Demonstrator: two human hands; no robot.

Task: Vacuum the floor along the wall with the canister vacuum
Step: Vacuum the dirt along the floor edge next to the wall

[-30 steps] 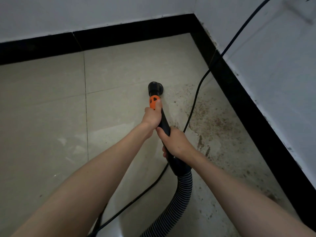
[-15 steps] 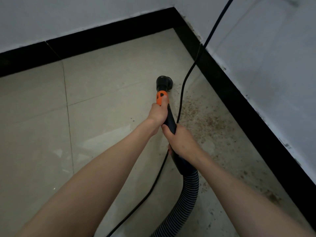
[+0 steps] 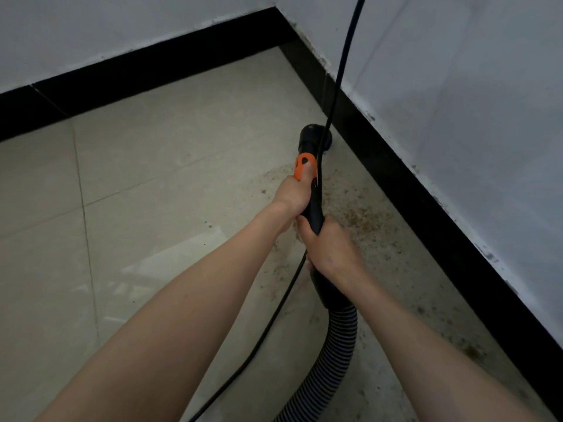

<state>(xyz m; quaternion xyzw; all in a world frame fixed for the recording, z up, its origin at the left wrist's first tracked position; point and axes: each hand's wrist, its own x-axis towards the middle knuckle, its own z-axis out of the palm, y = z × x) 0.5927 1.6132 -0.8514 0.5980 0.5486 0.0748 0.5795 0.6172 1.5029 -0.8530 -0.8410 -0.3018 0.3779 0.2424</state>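
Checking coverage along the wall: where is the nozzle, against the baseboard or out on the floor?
Against it: the nozzle touches the black baseboard below the right wall.

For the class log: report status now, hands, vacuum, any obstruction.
Left hand and right hand both grip the vacuum wand. Nozzle at the black skirting. Power cord hangs across nozzle; brown dirt beside the wall.

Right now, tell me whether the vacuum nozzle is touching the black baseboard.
Cannot tell. In the head view the vacuum nozzle sits right at the black baseboard, but both are dark and the power cord crosses the spot, hiding any contact or gap.
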